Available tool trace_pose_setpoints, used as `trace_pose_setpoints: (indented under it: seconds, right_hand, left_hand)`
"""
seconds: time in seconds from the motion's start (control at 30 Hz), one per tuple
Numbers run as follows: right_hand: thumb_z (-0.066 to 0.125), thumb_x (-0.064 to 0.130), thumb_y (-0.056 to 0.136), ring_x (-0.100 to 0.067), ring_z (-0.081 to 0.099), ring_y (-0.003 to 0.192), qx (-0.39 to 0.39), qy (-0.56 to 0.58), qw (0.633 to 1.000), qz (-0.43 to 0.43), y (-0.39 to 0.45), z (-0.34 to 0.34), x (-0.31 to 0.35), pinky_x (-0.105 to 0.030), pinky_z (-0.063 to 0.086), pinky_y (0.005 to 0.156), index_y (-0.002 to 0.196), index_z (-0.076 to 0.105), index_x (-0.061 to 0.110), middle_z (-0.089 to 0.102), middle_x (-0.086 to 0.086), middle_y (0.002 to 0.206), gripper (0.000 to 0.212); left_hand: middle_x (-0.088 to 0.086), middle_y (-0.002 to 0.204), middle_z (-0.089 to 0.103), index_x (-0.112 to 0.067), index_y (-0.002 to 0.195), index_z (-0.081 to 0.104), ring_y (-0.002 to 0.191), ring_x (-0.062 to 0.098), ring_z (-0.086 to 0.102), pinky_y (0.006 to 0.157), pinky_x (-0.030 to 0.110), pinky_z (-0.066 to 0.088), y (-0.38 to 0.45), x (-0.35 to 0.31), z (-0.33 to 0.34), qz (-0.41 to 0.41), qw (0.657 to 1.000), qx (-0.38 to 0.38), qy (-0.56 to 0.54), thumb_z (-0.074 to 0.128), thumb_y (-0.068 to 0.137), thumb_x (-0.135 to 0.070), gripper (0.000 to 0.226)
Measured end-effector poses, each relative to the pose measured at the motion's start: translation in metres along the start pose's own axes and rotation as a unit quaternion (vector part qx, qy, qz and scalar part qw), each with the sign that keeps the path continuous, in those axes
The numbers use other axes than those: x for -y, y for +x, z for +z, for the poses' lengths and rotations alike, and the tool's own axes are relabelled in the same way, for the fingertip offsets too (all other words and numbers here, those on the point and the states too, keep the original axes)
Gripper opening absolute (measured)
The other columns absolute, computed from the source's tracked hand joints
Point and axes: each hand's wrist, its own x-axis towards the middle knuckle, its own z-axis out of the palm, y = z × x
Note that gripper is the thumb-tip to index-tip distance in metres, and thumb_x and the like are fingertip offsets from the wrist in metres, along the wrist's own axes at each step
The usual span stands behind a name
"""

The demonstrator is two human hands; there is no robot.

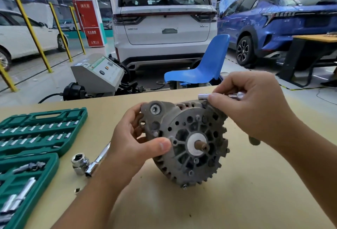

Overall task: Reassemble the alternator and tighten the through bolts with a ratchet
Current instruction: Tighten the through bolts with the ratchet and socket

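A grey, dirty alternator stands on edge on the tan table, its shaft end facing me. My left hand grips its left side, thumb pressed on the front housing. My right hand holds a chrome ratchet above the alternator's top edge, fingers curled round it. The ratchet's socket sits at the top rim of the housing. A bolt head shows at the bottom rim.
An open green socket case lies at the left. A loose large socket and a chrome extension bar lie beside it. A small bit lies nearer me. Beyond the table stand a blue chair, a grey machine and parked cars.
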Motion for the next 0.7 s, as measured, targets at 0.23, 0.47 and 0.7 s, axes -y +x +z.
trace_pose_setpoints:
  seconds: [0.23, 0.47, 0.7]
  right_hand:
    - [0.08, 0.017, 0.081, -0.01, 0.063, 0.055, -0.07, 0.011, 0.997, -0.005, -0.047, -0.028, 0.009, -0.012, 0.042, 0.044, 0.074, 0.074, 0.026, 0.069, 0.015, 0.069, 0.013]
    - [0.074, 0.022, 0.079, -0.01, 0.055, 0.05, -0.167, -0.04, 0.984, 0.046, -0.106, -0.043, 0.002, -0.01, 0.033, 0.042, 0.067, 0.068, 0.03, 0.065, 0.014, 0.064, 0.016]
    - [0.074, 0.015, 0.079, -0.013, 0.054, 0.056, -0.157, -0.098, 0.983, 0.004, -0.12, -0.032, -0.01, -0.015, 0.036, 0.051, 0.067, 0.071, 0.018, 0.059, 0.008, 0.054, 0.013]
  left_hand:
    - [-0.006, 0.124, 0.07, -0.044, 0.131, 0.058, 0.111, 0.022, 0.07, 0.08, 0.027, 0.061, -0.016, -0.017, 0.037, 0.084, 0.994, 0.051, 0.05, 0.099, 0.043, -0.043, 0.097]
    - [-0.011, 0.116, 0.069, -0.043, 0.128, 0.057, 0.105, 0.016, 0.071, 0.075, 0.022, 0.06, -0.021, -0.021, 0.062, 0.098, 0.993, 0.021, 0.066, 0.095, 0.044, -0.054, 0.093]
    - [-0.005, 0.121, 0.067, -0.039, 0.129, 0.054, 0.108, 0.024, 0.07, 0.077, 0.023, 0.059, -0.027, -0.016, 0.054, 0.112, 0.993, 0.031, 0.03, 0.094, 0.051, -0.049, 0.088]
